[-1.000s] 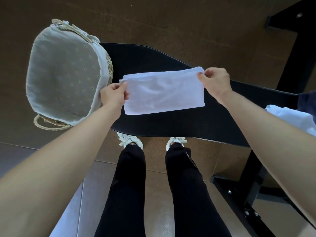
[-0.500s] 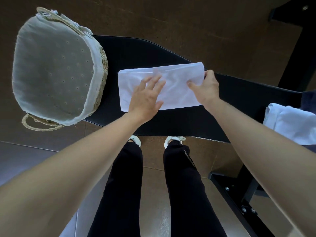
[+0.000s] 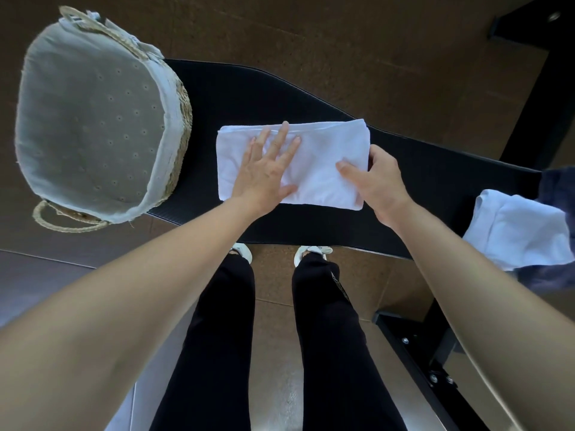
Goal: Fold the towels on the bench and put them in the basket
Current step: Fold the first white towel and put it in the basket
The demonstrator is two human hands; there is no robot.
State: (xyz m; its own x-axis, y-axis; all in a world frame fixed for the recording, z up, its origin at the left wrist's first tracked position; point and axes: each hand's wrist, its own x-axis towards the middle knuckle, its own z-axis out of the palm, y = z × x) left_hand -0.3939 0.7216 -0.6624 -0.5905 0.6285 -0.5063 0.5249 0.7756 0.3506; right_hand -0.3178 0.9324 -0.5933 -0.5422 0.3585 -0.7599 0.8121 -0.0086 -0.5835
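A white towel [image 3: 323, 147], folded into a long rectangle, lies flat on the black bench [image 3: 249, 91]. My left hand [image 3: 267, 169] rests palm down on the towel's left half, fingers spread. My right hand [image 3: 378, 185] pinches the towel's right end, thumb on top and fingers under the edge. The woven basket [image 3: 180, 119] with a pale cloth liner stands on the bench's left end and looks empty inside.
More towels, white [image 3: 522, 231] and dark blue [image 3: 560, 185], are piled on the bench at the right edge. My legs and white shoes stand at the bench's near side. The bench's black metal frame [image 3: 413, 353] runs along the floor at lower right.
One second ago both hands held the towel up by its ends. It now lies on the bench; my left hand pressed flat onto it and my right hand slid down its right end.
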